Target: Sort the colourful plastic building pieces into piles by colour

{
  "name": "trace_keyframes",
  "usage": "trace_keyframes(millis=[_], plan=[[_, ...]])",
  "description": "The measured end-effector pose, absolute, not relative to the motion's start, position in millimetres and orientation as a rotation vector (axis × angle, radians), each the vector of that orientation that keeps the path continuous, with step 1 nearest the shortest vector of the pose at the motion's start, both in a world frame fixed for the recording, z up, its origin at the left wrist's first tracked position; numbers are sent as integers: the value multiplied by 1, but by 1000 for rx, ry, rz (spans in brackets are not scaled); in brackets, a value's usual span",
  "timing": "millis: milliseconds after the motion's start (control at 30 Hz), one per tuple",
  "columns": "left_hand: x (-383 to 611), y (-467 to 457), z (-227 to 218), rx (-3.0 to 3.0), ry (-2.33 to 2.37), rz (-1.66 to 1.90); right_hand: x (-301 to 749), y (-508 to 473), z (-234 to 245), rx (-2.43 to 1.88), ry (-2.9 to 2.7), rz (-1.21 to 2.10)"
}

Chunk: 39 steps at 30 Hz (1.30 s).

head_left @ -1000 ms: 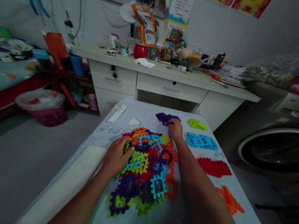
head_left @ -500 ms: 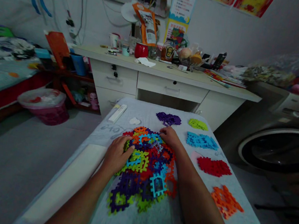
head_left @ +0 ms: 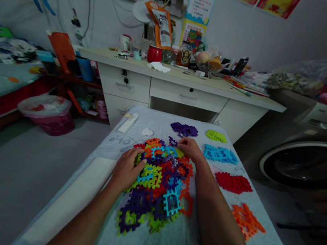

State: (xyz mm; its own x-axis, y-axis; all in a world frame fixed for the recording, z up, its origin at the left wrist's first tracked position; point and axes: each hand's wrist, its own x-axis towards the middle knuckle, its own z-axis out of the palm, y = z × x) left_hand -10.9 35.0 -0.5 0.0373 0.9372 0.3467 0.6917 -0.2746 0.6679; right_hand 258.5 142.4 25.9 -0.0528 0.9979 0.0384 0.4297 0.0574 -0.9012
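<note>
A mixed heap of plastic interlocking building pieces in purple, green, blue, orange and red lies on the cloth-covered table. My right hand is at the heap's far right edge, its fingers pinching a purple interlocking piece lifted at the heap's far side. Against the heap's left side rests my left hand, fingers apart and touching the pieces. Beyond the heap sits a purple pile. Down the right side run single-colour piles: green, blue, red and orange.
A long white box lies at the table's far left corner. Behind stands a white desk loaded with jars and a red cup. A washing machine is at right, a pink bin at left on the floor.
My right hand has drawn slightly right, and the purple piece now shows clear at its fingertips. My left hand stays about where it was on the heap.
</note>
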Motion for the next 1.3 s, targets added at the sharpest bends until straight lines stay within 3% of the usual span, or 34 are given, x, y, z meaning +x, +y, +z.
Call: trace_keyframes(millis=[733,967,1300], plan=[[-11,35,-1,2001,1643,1097,265,167,8,-1228,-877,834],[-11,34,1,1991,1657,1093,263,173,5,-1337,-1260,775],[-10,34,3,1991,1658,1072,272,162,22,-1652,-1821,169]])
